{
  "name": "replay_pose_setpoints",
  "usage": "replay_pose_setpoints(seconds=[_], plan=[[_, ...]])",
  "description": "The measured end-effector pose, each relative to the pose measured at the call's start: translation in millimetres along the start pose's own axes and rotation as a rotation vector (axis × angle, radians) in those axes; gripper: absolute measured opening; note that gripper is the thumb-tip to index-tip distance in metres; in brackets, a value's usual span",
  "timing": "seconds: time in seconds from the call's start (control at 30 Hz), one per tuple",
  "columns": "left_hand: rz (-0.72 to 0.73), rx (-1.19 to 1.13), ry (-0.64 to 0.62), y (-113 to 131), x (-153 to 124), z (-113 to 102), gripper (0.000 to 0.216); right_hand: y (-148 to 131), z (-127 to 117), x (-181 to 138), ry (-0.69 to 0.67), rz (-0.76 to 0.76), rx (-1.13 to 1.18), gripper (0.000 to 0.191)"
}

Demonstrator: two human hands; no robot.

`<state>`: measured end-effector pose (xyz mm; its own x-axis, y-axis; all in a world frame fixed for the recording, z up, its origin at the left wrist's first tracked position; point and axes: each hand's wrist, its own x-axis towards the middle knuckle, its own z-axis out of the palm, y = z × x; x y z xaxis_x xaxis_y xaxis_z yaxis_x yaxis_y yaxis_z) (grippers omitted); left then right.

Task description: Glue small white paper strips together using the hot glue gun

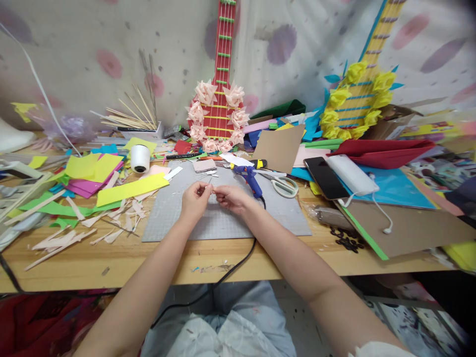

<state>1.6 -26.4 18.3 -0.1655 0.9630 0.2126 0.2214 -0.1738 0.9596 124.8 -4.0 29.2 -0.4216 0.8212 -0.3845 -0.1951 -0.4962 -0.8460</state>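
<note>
Above the grey cutting mat (167, 218), my left hand (196, 199) and my right hand (231, 198) meet, fingertips close together. Both are closed in a pinch. A thin, pale sliver shows at the fingers of my left hand, too small to name. What my right fingers hold is hidden. Just beyond the hands lie a small pinkish stack of cards (205, 166) and some white scraps. To the right of my hands, a blue glue gun (248, 179) rests on the mat, beside scissors (284, 187) with pale handles.
Paper scraps (122, 218) and coloured sheets (91, 168) cover the left side. A white cylinder (140, 158) stands nearby. Two paper-flower guitars, one red (219, 114) and one yellow (357, 101), stand behind. A phone (325, 177) lies right. The glue gun's black cord (238, 265) crosses the front edge.
</note>
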Motion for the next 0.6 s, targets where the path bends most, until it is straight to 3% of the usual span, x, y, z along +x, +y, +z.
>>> replay_pose_setpoints(seconds=[0.13, 0.33, 0.43, 0.6], plan=[[-0.193, -0.254, 0.045, -1, 5, -2, 0.03, 4, 2, 3, 0.119, -0.078, -0.072, 0.013], [-0.173, -0.261, 0.292, -9, 12, -12, 0.026, 0, -2, 0, 0.083, -0.02, 0.003, 0.01], [-0.14, -0.235, 0.226, -10, 10, -11, 0.027, -3, -3, -2, 0.035, 0.038, 0.051, 0.011], [-0.104, -0.162, -0.006, -6, 5, -5, 0.035, -4, -5, -3, -0.047, 0.103, 0.095, 0.011]])
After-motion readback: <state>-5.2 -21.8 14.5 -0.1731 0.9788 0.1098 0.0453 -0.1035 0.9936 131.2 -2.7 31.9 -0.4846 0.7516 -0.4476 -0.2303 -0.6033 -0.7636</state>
